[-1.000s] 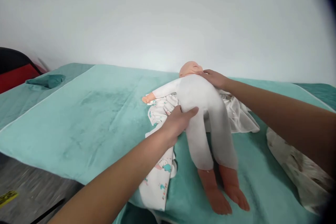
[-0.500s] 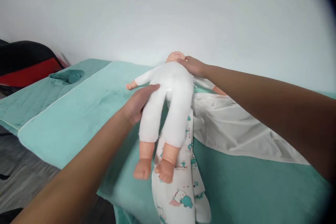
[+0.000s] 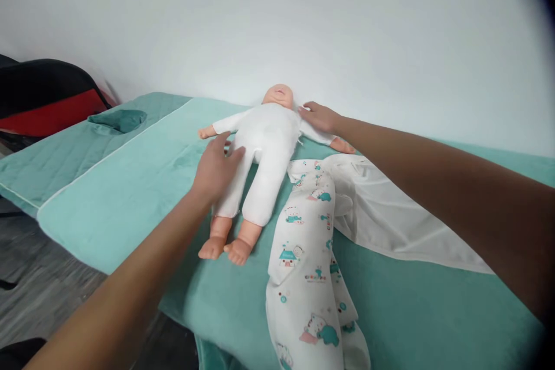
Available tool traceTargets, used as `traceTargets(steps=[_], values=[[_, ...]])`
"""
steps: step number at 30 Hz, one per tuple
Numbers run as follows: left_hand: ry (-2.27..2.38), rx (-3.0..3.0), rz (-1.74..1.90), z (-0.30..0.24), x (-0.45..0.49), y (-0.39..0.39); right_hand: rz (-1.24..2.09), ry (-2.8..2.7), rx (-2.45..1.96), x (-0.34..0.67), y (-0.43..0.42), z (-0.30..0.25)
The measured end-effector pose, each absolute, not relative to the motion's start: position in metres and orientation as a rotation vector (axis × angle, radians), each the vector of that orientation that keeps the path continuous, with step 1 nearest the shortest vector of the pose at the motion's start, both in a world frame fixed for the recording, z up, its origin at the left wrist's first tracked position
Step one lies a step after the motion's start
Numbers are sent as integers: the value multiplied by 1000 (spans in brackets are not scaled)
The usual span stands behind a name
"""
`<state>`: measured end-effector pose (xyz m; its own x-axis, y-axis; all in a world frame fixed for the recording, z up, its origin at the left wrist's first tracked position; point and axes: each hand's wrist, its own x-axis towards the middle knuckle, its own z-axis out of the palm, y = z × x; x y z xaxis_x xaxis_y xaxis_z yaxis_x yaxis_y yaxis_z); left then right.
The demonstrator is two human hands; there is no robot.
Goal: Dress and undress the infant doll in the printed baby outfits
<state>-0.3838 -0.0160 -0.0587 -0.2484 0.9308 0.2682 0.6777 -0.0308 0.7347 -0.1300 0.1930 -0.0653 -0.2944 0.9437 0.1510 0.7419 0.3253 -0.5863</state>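
Observation:
A baby doll with a white cloth body lies on its back on the teal bed, its head toward the wall and its feet toward me. My left hand is beside the doll's hip and thigh, fingers apart; whether it still touches the cloth I cannot tell. Over the doll's outstretched arm, near the shoulder, is my right hand, its fingers extended and not gripping. Right of the doll's legs lies a white printed baby garment with teal animal pictures, partly folded and hanging toward the bed's near edge.
A plain white cloth spreads right of the garment, partly behind my right forearm. The teal bed runs along the white wall and has a face hole at left. A black and red chair stands beyond its left end.
The doll has come down and left, off the printed garment, onto the bed. Both hands have loosened from its body, and more of the garment shows.

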Motion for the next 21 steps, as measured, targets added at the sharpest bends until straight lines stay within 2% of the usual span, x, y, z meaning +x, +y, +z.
traceTargets(steps=[2, 4, 6, 9, 12, 18, 21], values=[[1879, 2194, 1071, -48, -369, -43, 428, -2235, -1698, -90, 182, -67], [1546, 2712, 729, -42, -352, -74, 383, -2240, -1817, -48, 164, -69], [1233, 2935, 402, -43, -335, -101, 364, -2314, -1934, -10, 140, -71], [1158, 3008, 211, -52, -312, -124, 405, -2508, -1956, 26, 99, -71], [1204, 3022, 244, -51, -284, -130, 350, -2712, -1783, 34, 54, -61], [1375, 2959, 634, -24, -205, -134, -251, -2876, -1254, 19, -56, -16], [1445, 2947, 629, -17, -176, -129, -385, -2886, -1113, 23, -110, 5]])
